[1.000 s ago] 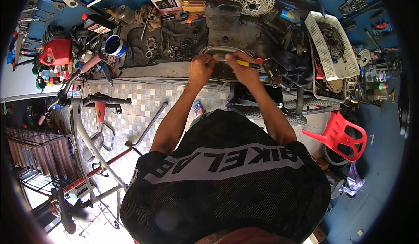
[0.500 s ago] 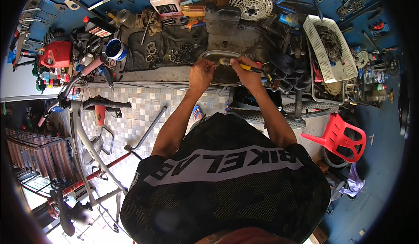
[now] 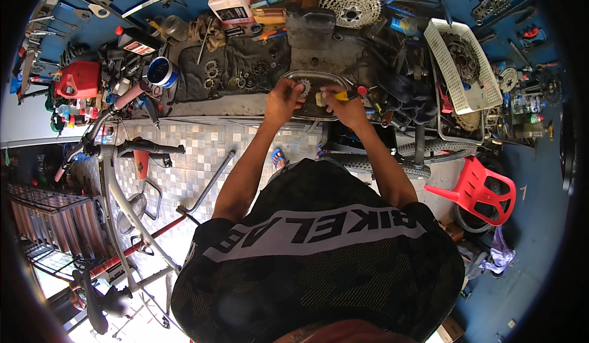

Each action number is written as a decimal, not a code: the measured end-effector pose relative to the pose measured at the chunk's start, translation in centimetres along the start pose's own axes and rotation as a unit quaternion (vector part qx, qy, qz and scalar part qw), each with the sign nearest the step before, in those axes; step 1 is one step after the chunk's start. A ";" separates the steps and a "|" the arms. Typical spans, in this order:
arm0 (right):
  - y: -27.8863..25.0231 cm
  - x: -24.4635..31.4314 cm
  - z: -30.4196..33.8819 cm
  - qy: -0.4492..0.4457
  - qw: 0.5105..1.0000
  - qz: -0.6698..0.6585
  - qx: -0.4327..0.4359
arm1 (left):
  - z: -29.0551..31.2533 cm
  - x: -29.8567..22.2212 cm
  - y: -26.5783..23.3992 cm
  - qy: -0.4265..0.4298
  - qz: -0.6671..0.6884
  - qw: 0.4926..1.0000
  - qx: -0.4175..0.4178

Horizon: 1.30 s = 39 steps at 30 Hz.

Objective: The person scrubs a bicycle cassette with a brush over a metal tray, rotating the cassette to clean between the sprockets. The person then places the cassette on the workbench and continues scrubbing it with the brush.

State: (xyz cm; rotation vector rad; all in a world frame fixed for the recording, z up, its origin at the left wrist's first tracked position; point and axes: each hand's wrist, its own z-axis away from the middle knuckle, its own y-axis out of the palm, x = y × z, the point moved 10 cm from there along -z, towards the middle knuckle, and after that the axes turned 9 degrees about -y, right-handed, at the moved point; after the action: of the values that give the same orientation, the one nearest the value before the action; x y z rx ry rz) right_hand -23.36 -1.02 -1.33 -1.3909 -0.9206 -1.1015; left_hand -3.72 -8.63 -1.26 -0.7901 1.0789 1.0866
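Between thumb and fingers, my left hand (image 3: 283, 102) grips a small toothed sprocket (image 3: 304, 87) by its edge, its face showing. My right hand (image 3: 345, 108) is closed round a yellow-handled brush (image 3: 348, 95). The pale bristles point left, a short way from the sprocket. Both hands are over a shallow metal tray (image 3: 319, 75) with dark liquid in it, at the near edge of the workbench. On a black cloth (image 3: 230, 67) to the left lie more small sprockets (image 3: 211, 69) and rings.
A large silver cassette (image 3: 350, 7) stands at the back of the bench. At right is a white plastic basket (image 3: 433, 54) holding cogs. A blue-and-white tub (image 3: 162, 72) sits left of the cloth. Behind on the floor are a bicycle frame (image 3: 123, 199) and a red chair (image 3: 481, 189).
My left hand has turned so the sprocket's face now shows. My right hand has come down and slightly left with the brush, whose bristles have dropped lower.
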 end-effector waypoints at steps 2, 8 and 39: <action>0.0 1.3 1.1 -0.105 0.992 0.069 -0.013 | -0.6 0.7 0.0 -0.009 0.030 0.999 0.024; -1.0 1.4 1.6 -0.097 0.972 0.214 0.016 | -0.5 1.1 -0.5 0.048 -0.100 0.994 -0.006; -1.3 3.2 0.0 -0.134 0.988 0.069 -0.038 | 0.0 -0.2 -1.7 0.056 -0.190 0.978 -0.069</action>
State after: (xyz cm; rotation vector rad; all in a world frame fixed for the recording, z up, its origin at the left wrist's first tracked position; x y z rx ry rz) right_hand -23.74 -0.99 2.13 -1.6686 -0.9646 -0.8660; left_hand -2.14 -9.18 -1.08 -1.1289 0.9034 0.8039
